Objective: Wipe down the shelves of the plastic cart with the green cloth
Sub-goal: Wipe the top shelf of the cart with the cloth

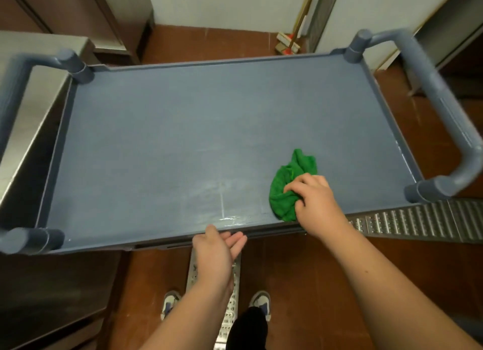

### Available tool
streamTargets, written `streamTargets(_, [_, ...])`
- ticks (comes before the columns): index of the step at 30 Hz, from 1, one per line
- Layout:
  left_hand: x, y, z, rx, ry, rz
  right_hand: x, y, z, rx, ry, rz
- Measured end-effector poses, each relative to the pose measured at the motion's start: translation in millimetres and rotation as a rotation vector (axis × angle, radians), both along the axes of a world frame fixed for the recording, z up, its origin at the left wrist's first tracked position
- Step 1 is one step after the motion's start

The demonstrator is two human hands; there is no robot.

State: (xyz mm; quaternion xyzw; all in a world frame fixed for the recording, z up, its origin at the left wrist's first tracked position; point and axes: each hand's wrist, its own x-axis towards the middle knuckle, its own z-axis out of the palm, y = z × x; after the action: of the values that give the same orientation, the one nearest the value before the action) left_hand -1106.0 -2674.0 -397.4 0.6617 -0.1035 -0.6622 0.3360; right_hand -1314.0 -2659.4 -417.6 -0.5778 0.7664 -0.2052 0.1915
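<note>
Blue cart shelf (183, 130), right hand (315, 200) gripping green cloth (286, 190)

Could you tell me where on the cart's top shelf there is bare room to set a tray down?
The top shelf is bare from the left posts to the far rim and the right handle. Only the near right corner is taken, by the green cloth under the right hand.

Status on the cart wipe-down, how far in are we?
Early. Done: a pale wet smear near the front edge of the grey-blue plastic cart's top shelf suggests a few passes there. In hand: the right hand grips the bunched green cloth on the shelf's near right part; the left hand, fingers straight, sits at the front rim. Left: most of the top looks dry, and lower shelves are out of view.
</note>
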Motion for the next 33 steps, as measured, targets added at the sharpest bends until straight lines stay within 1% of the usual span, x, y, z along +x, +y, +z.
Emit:
streamTargets(2, [-25.1,9.2,-2.9,0.075,0.072,-0.068,11.9,0.2,4.1,0.025,-0.012,0.009])
streamTargets(4, [-46.5,14.4,3.1,0.146,0.143,-0.121,19.7,0.2,7.1,0.047,-0.008,0.093])
streamTargets(6, [-54.0,15.6,1.5,0.114,0.158,-0.083,26.6,-3.6,4.0,0.053,-0.048,0.218])
streamTargets(9, [-40.9,12.1,-3.2,0.042,0.118,-0.072,43.1,-18.9,-6.4,0.035,-0.163,0.373])
streamTargets(11, [-25.3,7.6,-7.0,0.019,0.061,-0.087,64.3,-34.4,-9.6,0.022,-0.191,0.456])
streamTargets(13, [-8.8,1.4,-7.3,-0.012,-0.012,-0.081,89.9,-50.1,-9.5,0.022,-0.187,0.517])
streamTargets(17, [22.1,-17.7,-10.7,-0.051,-0.089,-0.029,124.8,-71.4,-4.1,0.057,-0.114,0.591])
streamTargets(20, [31.0,-24.1,-13.6,-0.055,-0.102,-0.021,120.6,-72.0,-2.8,0.069,-0.075,0.574])
streamTargets(25, [23.3,-25.7,-15.8,-0.013,-0.066,-0.035,78.9,-50.8,-0.2,0.077,-0.021,0.503])
streamTargets(30, [13.0,-26.3,-18.1,-0.027,-0.113,-0.045,34.0,-29.6,7.0,0.109,0.041,0.418])
streamTargets(33, [9.4,-24.3,-17.1,-0.03,-0.168,-0.048,2.7,-13.1,9.9,0.131,0.062,0.324])
